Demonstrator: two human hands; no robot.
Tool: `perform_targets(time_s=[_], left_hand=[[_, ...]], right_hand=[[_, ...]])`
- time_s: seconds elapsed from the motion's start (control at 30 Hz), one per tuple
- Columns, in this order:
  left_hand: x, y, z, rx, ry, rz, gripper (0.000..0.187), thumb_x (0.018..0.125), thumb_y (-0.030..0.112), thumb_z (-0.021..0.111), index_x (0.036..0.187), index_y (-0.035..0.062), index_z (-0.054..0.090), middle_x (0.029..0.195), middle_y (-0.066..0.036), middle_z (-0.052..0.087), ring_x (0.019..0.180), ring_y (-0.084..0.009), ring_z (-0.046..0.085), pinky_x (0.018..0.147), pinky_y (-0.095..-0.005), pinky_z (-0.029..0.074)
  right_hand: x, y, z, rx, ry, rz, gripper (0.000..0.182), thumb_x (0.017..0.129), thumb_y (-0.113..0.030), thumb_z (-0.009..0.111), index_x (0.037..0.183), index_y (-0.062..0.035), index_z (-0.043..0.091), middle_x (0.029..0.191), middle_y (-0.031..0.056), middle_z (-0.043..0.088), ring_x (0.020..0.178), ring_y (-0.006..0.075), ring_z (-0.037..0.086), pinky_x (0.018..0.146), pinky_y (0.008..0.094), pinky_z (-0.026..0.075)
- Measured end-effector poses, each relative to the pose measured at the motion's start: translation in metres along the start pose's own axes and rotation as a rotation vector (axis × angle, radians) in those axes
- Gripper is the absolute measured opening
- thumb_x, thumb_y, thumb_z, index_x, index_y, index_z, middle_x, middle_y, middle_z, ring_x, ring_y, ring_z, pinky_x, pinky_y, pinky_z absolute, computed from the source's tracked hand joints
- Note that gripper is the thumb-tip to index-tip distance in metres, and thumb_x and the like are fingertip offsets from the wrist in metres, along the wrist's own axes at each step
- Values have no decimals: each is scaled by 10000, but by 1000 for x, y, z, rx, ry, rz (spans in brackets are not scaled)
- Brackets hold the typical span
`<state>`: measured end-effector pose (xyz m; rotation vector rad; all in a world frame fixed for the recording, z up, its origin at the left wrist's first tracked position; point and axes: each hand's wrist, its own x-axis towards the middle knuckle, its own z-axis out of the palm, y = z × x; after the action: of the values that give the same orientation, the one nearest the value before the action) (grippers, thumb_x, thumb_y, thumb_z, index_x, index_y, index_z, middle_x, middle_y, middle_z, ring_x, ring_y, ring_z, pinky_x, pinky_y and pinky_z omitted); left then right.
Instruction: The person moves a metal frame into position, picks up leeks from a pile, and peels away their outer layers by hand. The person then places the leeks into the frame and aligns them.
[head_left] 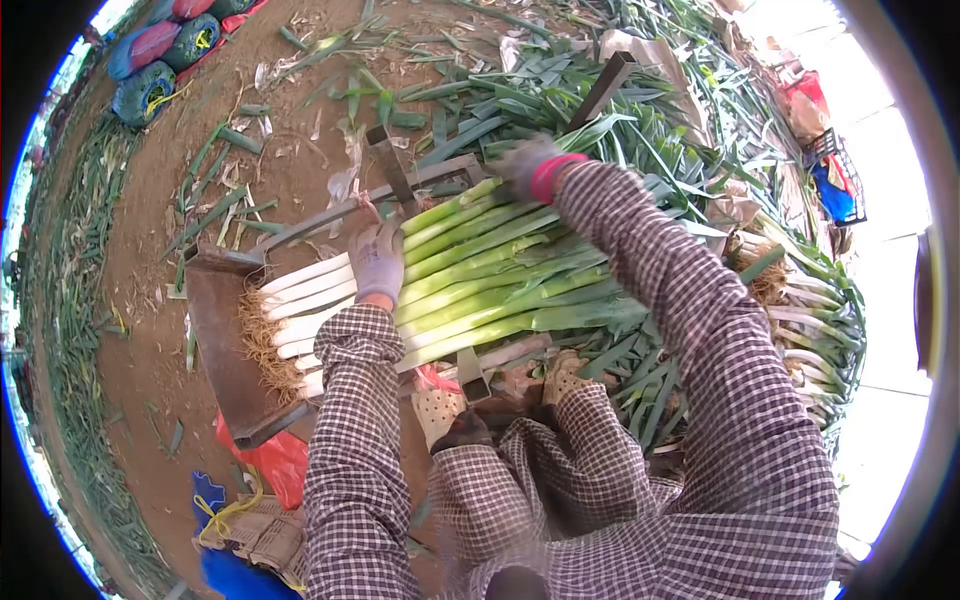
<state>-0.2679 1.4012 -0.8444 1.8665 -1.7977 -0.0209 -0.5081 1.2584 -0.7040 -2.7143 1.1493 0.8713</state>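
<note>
A row of leeks (470, 265) lies side by side in a metal frame, white stalks and roots to the left, green leaves to the right. The roots (268, 335) are close to the upright metal end plate (225, 340). My left hand (377, 262), in a pale grey-purple glove, lies across the white stalks with its fingers extended to the far side. Over the leaves at the far right of the row is my right hand (528, 168), gloved with a pink cuff; motion smears its fingers.
Metal posts (393, 172) rise from the frame. Cut leaves (560, 95) are heaped beyond it, and more leeks (805, 330) lie at the right. A black crate (838, 178) stands farther right. Filled net bags (145, 92) lie far left; a red plastic bag (275, 465) is near left.
</note>
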Motion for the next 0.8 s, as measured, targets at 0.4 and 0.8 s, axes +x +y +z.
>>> perform_targets(time_s=[0.4,0.8], left_hand=[[0,-5,-4,-106,-76,-51,271,895,172,562,1132,112,679,1085,-122,672,1066,-318,579,993,-452,388],[-10,-9,-6,-58,-122,-25,294,944,186,533,1197,112,663,1149,-129,656,1090,-328,564,1036,-445,357]], right_hand=[[4,42,46,224,98,-54,526,980,-477,390,1334,-129,563,1344,147,577,1241,292,553,1036,470,418],[39,89,59,300,-97,28,603,943,-593,443,1230,-95,624,1177,204,653,1090,369,621,950,438,473]])
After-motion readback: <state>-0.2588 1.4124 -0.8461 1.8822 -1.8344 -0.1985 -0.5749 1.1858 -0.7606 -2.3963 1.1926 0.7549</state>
